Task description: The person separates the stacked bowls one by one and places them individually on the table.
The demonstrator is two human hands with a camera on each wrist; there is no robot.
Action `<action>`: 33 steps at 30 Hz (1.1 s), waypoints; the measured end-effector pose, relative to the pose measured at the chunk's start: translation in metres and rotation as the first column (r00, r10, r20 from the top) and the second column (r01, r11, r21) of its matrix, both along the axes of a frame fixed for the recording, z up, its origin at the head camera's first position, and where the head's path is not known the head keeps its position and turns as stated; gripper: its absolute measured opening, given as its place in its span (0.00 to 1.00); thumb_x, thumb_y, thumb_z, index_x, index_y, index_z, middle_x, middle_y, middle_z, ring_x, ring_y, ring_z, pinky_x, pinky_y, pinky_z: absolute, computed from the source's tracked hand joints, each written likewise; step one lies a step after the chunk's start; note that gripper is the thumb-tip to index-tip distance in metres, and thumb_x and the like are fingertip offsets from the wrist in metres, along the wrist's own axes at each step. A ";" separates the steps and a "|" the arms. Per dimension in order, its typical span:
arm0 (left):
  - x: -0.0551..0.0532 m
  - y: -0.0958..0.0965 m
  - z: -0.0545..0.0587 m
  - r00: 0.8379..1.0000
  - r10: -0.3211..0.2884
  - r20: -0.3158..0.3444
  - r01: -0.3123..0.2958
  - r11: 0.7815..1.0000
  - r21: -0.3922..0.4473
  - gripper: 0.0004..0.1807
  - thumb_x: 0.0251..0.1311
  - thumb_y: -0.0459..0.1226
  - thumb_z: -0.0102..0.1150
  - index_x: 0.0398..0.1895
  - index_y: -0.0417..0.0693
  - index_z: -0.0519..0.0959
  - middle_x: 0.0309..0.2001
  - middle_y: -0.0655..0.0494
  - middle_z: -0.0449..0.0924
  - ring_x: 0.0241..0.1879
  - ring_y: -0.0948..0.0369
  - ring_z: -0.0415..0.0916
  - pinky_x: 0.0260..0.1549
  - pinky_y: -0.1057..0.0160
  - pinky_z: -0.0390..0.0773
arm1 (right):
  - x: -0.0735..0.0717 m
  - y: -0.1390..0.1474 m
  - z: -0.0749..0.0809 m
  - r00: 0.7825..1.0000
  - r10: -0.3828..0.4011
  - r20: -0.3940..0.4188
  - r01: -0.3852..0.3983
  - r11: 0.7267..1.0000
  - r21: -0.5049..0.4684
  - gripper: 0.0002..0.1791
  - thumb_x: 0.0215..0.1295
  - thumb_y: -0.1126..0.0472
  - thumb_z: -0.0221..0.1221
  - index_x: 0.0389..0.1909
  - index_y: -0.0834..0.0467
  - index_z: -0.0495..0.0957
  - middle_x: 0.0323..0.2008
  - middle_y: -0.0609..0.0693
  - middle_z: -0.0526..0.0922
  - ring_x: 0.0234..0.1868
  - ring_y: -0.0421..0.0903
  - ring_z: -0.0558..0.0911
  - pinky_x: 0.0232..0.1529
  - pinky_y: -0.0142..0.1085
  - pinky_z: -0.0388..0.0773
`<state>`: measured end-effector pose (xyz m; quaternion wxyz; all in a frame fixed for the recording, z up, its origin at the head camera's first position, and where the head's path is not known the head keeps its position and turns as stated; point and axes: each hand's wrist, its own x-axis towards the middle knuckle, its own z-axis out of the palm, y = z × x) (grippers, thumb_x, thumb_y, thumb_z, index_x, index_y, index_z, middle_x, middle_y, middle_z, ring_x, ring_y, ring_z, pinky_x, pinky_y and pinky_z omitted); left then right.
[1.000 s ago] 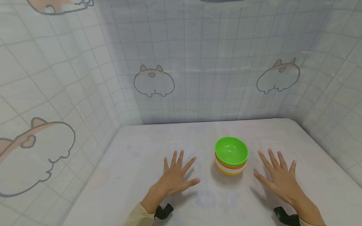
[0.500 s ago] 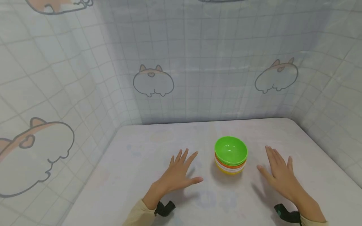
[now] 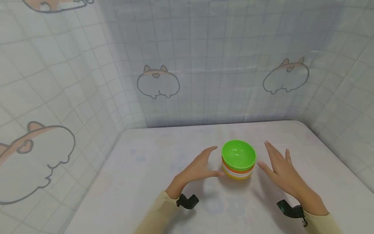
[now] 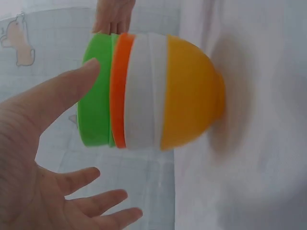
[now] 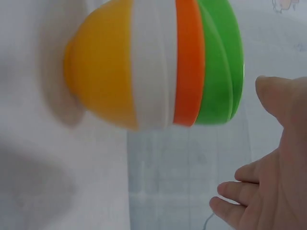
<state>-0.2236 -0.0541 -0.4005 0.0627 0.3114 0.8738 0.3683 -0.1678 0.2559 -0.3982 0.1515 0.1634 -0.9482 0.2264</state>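
Note:
A stack of nested bowls stands upright on the table, right of the middle in the head view. On top is a green bowl (image 3: 239, 155); beneath it show the rims of an orange bowl (image 5: 188, 62) and white bowls (image 4: 144, 91), with a yellow bowl (image 4: 189, 93) at the bottom. My left hand (image 3: 197, 167) is at the stack's left side, thumb and fingers spread apart, the thumb overlapping the green bowl in the left wrist view. On the other side my right hand (image 3: 283, 174) has its fingers extended, its thumb a little short of the green rim. Neither hand grips anything.
The table (image 3: 140, 182) has a pale cloth with faint prints. Behind it hangs a grid-patterned curtain (image 3: 201, 94) with cartoon animal drawings, and similar sheets close in the left and right sides. A black wrist mount (image 3: 188, 201) sits on each wrist.
Both hands have moved inward to the bowls, the left rightward and slightly up, the right a little left and up. Their fingers have drawn closer together. The stack stays in place.

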 end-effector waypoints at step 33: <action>-0.003 0.048 -0.022 0.986 -0.092 0.137 0.041 0.941 0.335 0.57 0.49 0.44 0.74 0.73 0.52 0.43 0.64 0.61 0.63 0.60 0.67 0.65 0.58 0.62 0.66 | -0.014 -0.048 0.012 0.989 -0.028 0.147 0.032 0.999 -0.030 0.62 0.50 0.27 0.61 0.71 0.68 0.52 0.62 0.62 0.69 0.47 0.58 0.80 0.38 0.56 0.78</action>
